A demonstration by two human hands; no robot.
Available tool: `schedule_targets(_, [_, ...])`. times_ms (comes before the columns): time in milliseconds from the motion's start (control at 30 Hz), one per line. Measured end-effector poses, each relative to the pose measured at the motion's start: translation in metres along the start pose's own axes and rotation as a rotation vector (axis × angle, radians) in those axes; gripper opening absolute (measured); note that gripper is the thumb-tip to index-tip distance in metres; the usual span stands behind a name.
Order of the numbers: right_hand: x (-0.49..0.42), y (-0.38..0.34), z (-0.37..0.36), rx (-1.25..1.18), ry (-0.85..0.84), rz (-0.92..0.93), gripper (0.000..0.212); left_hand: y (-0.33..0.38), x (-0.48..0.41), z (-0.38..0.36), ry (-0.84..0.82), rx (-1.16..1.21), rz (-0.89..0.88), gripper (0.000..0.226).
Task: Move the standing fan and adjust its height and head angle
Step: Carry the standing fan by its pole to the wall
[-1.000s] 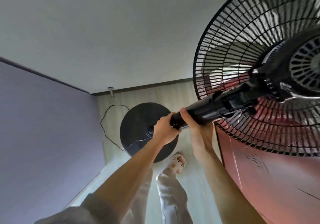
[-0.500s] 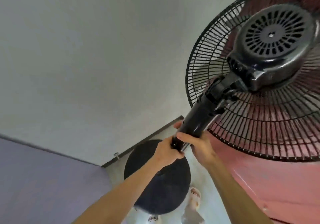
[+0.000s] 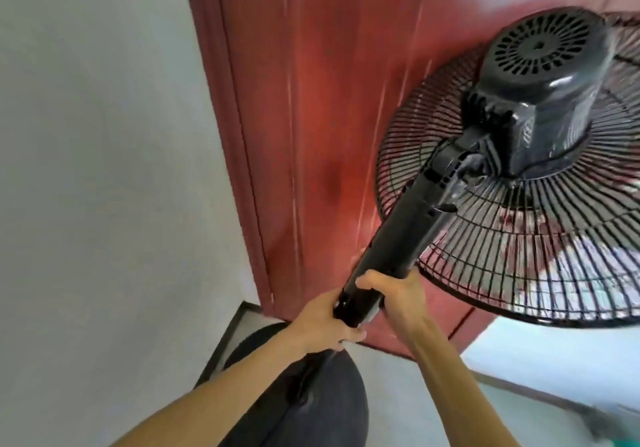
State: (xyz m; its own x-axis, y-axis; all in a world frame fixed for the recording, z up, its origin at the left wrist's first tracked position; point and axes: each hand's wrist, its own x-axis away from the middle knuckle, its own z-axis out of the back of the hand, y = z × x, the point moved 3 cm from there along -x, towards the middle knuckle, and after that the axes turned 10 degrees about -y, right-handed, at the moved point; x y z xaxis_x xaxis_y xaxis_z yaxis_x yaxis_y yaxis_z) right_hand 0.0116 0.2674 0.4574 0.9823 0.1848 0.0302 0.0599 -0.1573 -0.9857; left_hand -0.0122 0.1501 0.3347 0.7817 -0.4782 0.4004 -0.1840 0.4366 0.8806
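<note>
Viewed from head height, looking down. Motion blur over much of the view. Noted a pale floor [image 3: 408, 394] at the bottom of view, brighter at right. Recorded a grey-white wall [image 3: 104, 169] along the floor's left edge, with a dark skirting [image 3: 221, 339] at its foot. Found a red-brown door [image 3: 329, 100] along the floor's far edge, meeting the wall at the far left corner, with a matching frame [image 3: 239, 141] beside the wall.

Located the standing fan [image 3: 450, 183] near that far left corner, in front of the door. Logged its round dark base [image 3: 318, 408] low in view, just beside the skirting; could not confirm contact between base and floor. Traced the black column [image 3: 391, 245] up and to the right, tilted in view, to the motor housing [image 3: 540, 93], seen from behind. Noted the wire grille [image 3: 519, 245] between housing and door, cut off at the right side of view.

Found the left hand [image 3: 325, 322] closed round the bottom end of the column, fingers [image 3: 348, 337] curled under it, bare forearm reaching in from bottom left. Found the right hand [image 3: 398, 297] gripping the column just above, fingers [image 3: 367, 282] wrapped across the near face, bare forearm entering from bottom right. Hands close together; contact between them not determinable.
</note>
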Motion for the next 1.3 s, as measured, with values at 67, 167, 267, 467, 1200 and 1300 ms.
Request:
schedule_targets(67, [0.024,-0.001,0.040,0.094,0.097,-0.007,0.035,0.014,-0.014,-0.030,-0.089,-0.059,-0.059,0.048])
schedule_targets(167, [0.074,0.011,0.124,0.081,0.287,0.037,0.027,0.047,-0.035,-0.107,-0.231,-0.247,-0.174,0.045])
schedule_targets(267, [0.125,0.004,0.195,0.120,0.382,0.090,0.021,0.058,-0.057,-0.180,-0.334,-0.347,-0.185,0.031])
schedule_targets(467, [0.237,-0.025,0.329,0.154,0.486,0.164,0.035,0.099,-0.090,-0.340,-0.403,-0.473,-0.232,0.016])
schedule_targets(1200, [0.446,-0.084,0.678,0.135,1.624,0.220,0.038,0.274,-0.227,-0.776,-0.716,-0.583,-0.558,0.026])
schedule_targets(1300, [0.473,-0.100,0.720,0.147,1.680,0.220,0.030,0.307,-0.239,-0.820,-0.760,-0.613,-0.620,0.027])
